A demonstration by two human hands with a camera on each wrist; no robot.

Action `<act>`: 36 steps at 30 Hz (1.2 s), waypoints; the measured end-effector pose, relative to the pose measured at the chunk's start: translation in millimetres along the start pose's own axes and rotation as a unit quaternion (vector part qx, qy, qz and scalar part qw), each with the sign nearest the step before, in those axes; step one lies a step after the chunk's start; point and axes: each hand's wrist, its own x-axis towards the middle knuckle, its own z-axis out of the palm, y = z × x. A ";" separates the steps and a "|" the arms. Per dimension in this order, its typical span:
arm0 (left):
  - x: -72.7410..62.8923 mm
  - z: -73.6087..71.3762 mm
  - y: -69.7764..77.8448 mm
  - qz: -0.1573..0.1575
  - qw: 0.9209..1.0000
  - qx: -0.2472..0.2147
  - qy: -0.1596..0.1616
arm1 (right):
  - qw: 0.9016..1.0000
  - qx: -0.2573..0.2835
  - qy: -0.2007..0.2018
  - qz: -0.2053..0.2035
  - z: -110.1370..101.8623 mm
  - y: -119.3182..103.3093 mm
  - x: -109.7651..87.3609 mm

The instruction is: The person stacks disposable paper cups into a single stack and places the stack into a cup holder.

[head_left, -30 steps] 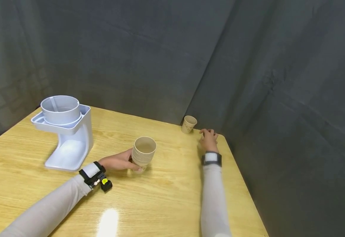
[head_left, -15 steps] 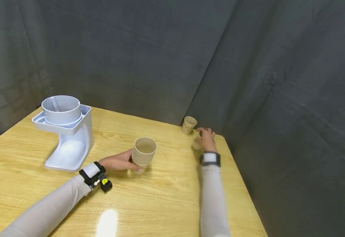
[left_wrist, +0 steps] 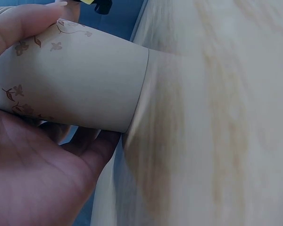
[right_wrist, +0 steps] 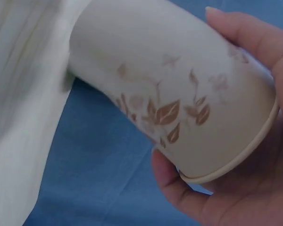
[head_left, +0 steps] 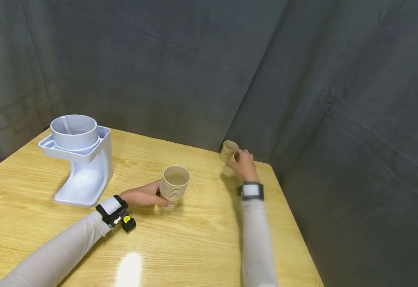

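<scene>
My left hand (head_left: 143,195) grips a stack of beige paper cups (head_left: 174,186) low on its side, left of the table's middle. The left wrist view shows the lowest cup (left_wrist: 80,75) of that stack, printed with small brown flowers, its base at the tabletop. Near the far right corner, my right hand (head_left: 245,165) holds a single paper cup (right_wrist: 179,103) with brown leaf print, thumb and fingers near its rim. From the head view that cup is mostly hidden by the hand. Just left of it stands another upright paper cup (head_left: 227,150); whether the two touch, I cannot tell.
A pale blue-white plastic stand (head_left: 103,163) with a round open container (head_left: 74,135) on top stands at the table's left. Dark cloth (head_left: 166,71) hangs behind and to the right of the wooden table (head_left: 194,247).
My right hand has moved left from near the table's far right corner, carrying its paper cup toward the standing one. The left hand and its stack have stayed in place.
</scene>
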 end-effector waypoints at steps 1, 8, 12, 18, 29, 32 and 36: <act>0.1 0.1 0.1 0.000 1.000 0.001 0.000 | 1.000 0.001 0.003 -0.004 -0.5 -2.5 -0.1; -0.1 0.6 1.3 0.000 1.000 0.005 0.000 | 0.999 0.022 0.020 -0.032 -3.7 -21.4 -0.5; 0.1 0.1 1.2 0.001 1.000 0.002 -0.002 | 0.998 0.045 0.034 -0.039 -6.8 -36.1 -2.8; 0.2 -0.6 -1.0 -0.003 1.000 -0.002 -0.001 | 0.994 0.095 0.047 -0.034 -12.2 -61.8 -9.4; -0.2 -0.8 -1.9 -0.009 1.000 -0.002 0.003 | 0.972 0.190 0.063 -0.120 -18.7 -104.6 -23.6; -0.7 -1.0 -2.0 -0.008 1.000 -0.001 0.002 | 0.967 0.204 0.068 -0.137 -20.4 -113.9 -28.3; -1.1 -1.7 -2.4 -0.009 1.000 0.001 0.003 | 0.961 0.219 0.069 -0.153 -21.4 -123.7 -33.4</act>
